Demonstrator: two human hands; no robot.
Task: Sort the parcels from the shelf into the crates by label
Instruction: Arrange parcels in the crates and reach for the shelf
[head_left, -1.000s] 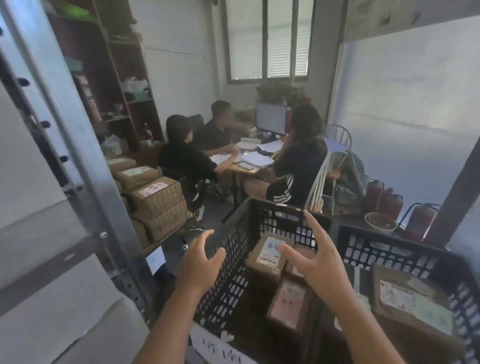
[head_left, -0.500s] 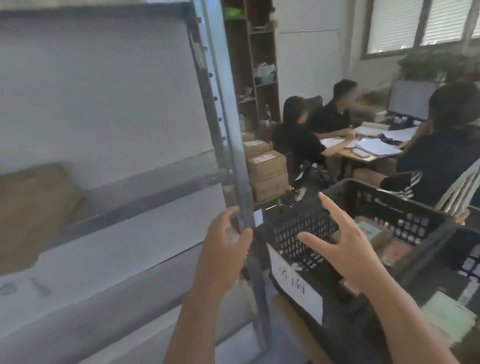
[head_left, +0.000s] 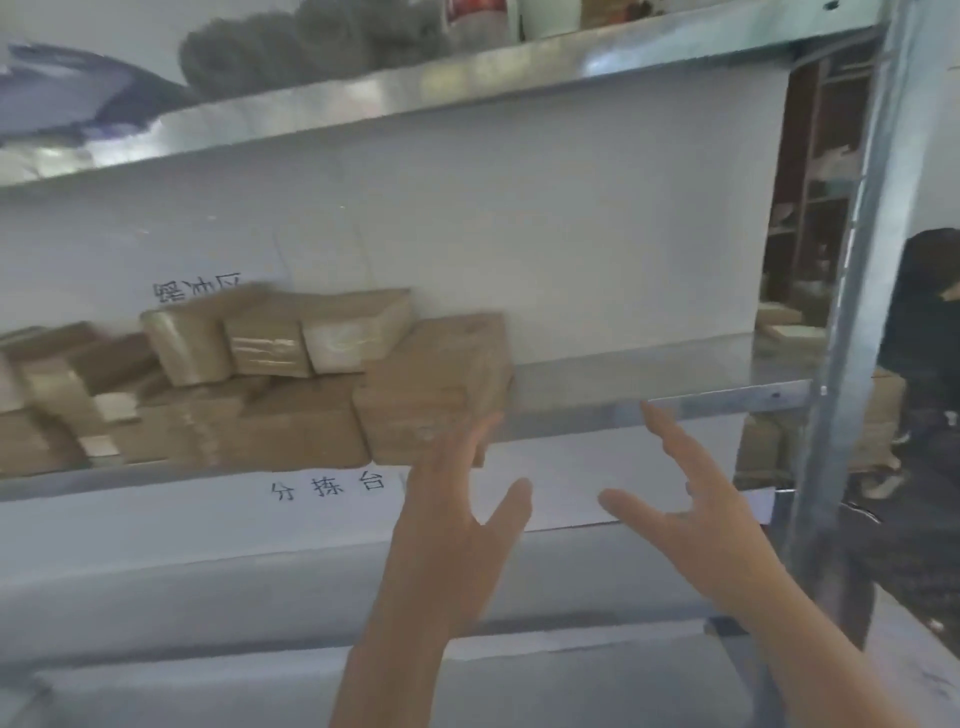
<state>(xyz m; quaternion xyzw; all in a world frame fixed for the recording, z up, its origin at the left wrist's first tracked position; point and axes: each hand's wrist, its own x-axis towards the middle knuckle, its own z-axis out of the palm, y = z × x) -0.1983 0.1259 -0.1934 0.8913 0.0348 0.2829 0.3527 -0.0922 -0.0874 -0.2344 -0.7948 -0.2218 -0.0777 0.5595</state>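
Note:
Several brown cardboard parcels are stacked on the metal shelf, filling its left and middle. The rightmost parcel juts out at the shelf's front edge. My left hand is raised with fingers spread, its fingertips just in front of that parcel's lower right corner, holding nothing. My right hand is also open and empty, fingers spread, in front of the bare right part of the shelf's front rail. The crates are out of view.
A metal upright closes the shelf on the right. The upper shelf carries grey bundles and other goods. A paper sign with written characters hangs below the parcels. A seated person is at far right.
The view has swung left from the black crates to the shelf. Both hands, still empty and spread, have risen toward the parcels on the shelf.

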